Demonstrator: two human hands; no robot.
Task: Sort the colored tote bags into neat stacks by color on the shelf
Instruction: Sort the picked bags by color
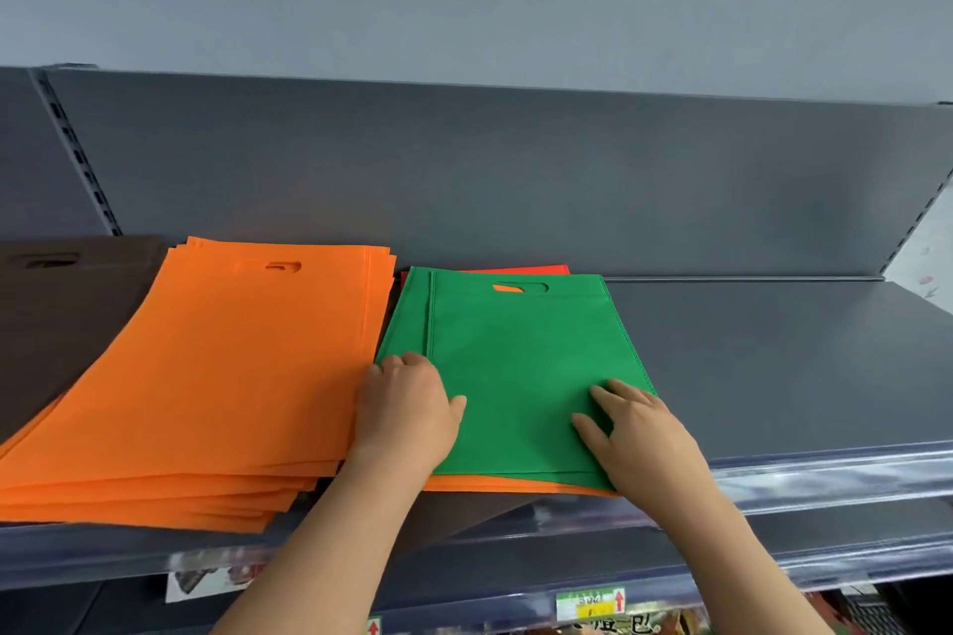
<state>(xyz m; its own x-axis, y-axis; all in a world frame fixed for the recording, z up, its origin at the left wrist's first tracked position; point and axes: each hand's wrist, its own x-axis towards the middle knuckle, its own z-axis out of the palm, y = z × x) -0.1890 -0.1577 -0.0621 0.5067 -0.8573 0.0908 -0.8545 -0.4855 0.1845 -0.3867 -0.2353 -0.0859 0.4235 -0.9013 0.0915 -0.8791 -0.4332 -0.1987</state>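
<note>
Green on top: the green bag (515, 366) lies flat on a small mixed pile in the middle of the shelf (773, 376), with its handle cut-out toward the back and orange showing through the cut-out.
Beneath it: a red bag (515, 269) peeks out along the far edge and an orange bag (515, 484) along the near edge. A brown bag (464, 516) lies lowest, its corner hanging past the shelf's front lip.
Left: my left hand (407, 407) sits at the green bag's left edge. Its fingers (397, 364) are bent down over that edge and the thumb lies flat on the green cloth. The fingertips are hidden in the gap beside the orange stack (216, 376).
Right: my right hand (639, 433) lies flat on the green bag near its front right corner, fingers straight and spread apart, pressing the cloth and gripping nothing.
Orange: the orange stack is just left of the mixed pile and right beside my left hand. It is many bags deep, and its front edges are fanned unevenly.
Far left: a brown pile (62, 304) lies flat, partly under the orange stack.
Behind: a grey back panel (464, 170) stands upright along the rear of the shelf.
Below: a price tag (590, 603) with a red arrow sits on the rail of the lower shelf.
</note>
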